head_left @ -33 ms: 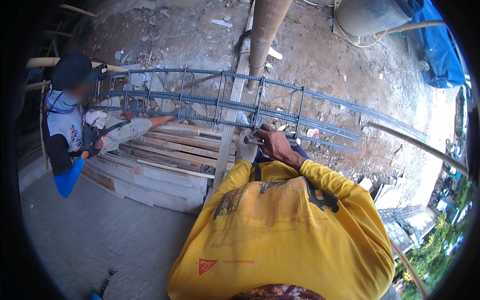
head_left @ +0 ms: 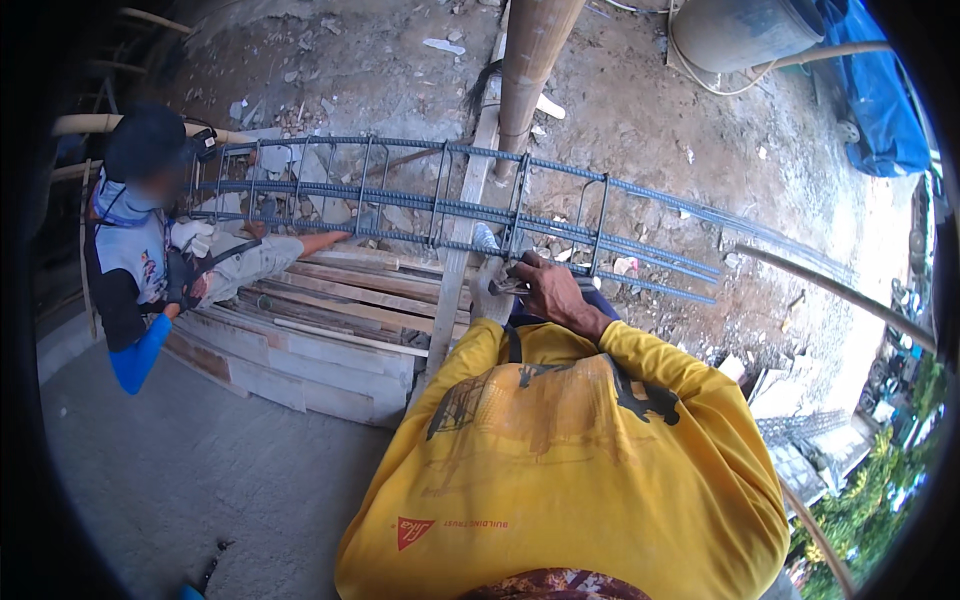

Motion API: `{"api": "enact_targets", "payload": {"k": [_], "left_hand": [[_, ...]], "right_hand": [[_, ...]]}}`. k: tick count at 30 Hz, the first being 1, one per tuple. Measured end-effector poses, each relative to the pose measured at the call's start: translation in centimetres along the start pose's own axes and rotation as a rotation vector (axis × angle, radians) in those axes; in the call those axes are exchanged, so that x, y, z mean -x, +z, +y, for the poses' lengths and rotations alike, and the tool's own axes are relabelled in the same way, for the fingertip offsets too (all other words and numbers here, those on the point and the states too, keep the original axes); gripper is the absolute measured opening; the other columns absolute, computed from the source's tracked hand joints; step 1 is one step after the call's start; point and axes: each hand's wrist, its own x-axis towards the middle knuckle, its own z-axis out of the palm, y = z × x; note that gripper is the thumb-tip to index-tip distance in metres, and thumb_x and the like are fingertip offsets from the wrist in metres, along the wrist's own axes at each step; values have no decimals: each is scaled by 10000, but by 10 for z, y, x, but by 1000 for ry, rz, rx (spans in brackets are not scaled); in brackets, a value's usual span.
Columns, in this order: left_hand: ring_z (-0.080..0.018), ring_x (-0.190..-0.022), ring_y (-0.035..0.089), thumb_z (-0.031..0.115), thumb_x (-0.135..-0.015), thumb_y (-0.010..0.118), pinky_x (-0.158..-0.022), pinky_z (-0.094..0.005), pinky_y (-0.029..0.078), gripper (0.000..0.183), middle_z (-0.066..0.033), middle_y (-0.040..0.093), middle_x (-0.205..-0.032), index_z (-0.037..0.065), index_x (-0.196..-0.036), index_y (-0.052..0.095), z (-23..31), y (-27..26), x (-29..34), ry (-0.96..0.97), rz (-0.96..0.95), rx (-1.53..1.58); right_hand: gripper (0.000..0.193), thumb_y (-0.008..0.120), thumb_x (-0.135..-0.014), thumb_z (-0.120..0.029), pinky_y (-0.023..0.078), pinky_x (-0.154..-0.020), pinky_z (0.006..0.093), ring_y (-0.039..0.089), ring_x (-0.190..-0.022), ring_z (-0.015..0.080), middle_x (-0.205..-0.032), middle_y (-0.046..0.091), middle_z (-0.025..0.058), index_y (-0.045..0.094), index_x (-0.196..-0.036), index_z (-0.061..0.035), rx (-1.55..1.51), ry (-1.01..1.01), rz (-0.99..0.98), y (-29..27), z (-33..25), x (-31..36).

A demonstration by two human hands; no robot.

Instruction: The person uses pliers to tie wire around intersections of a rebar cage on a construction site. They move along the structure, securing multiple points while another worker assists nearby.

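A long cage of ribbed steel rebar (head_left: 460,207) with square stirrups crosses in front of me. My right hand (head_left: 562,297), bare, is at the cage's near bar beside a stirrup. Its fingers are closed on a small dark metal tool that looks like pincers (head_left: 509,286). Against it on the left is my left hand (head_left: 489,296) in a pale glove, its fingers curled and partly hidden. What the glove grips cannot be made out. The tool's jaws and any wire there are too small to tell.
A wooden plank (head_left: 457,290) runs under the cage, next to an upright bamboo pole (head_left: 530,80). At left sits a co-worker (head_left: 135,240) near stacked boards (head_left: 300,365). A bucket (head_left: 745,30) and blue tarp (head_left: 880,100) are at the far right; rubble covers the ground.
My right hand has turned slightly with the tool, and more of the tool shows. The cage looks unmoved.
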Motion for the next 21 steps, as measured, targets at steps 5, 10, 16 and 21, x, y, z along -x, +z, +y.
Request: {"api": "enact_targets", "payload": {"k": [5, 10, 16, 21], "left_hand": [[-178, -722, 612, 85, -1010, 684, -680, -321, 516, 161, -67, 669, -841, 40, -864, 633, -9, 10, -7, -518, 25, 1045], [-166, -667, 607, 153, -1042, 705, -618, -365, 511, 173, -55, 685, -768, 24, -929, 681, -15, 9, -9, 25, 0, -71], [-164, -698, 645, 66, -1005, 711, -653, -327, 551, 109, -83, 703, -878, -10, -1074, 677, -21, 4, -14, -245, -92, 76], [-161, -681, 661, 150, -1052, 696, -658, -340, 548, 170, -65, 710, -798, -15, -1013, 693, -4, -5, -16, 2, -153, -266]], "right_hand": [[418, 752, -874, -155, 587, -733, 571, 748, -931, 417, -1181, 640, 157, 641, -1276, -120, 82, -150, -22, -1, 10, 6], [309, 714, -920, -163, 587, -596, 512, 755, -761, 398, -1169, 638, 205, 599, -1194, -77, 216, -113, -21, 19, 7, 15], [409, 669, -972, -182, 598, -621, 516, 756, -749, 411, -1134, 701, 206, 572, -1358, -90, 256, 31, -189, 27, 18, 27], [495, 650, -988, -159, 607, -593, 510, 770, -731, 395, -1227, 699, 224, 534, -1466, -99, 298, 6, -174, 23, 29, 34]]}}
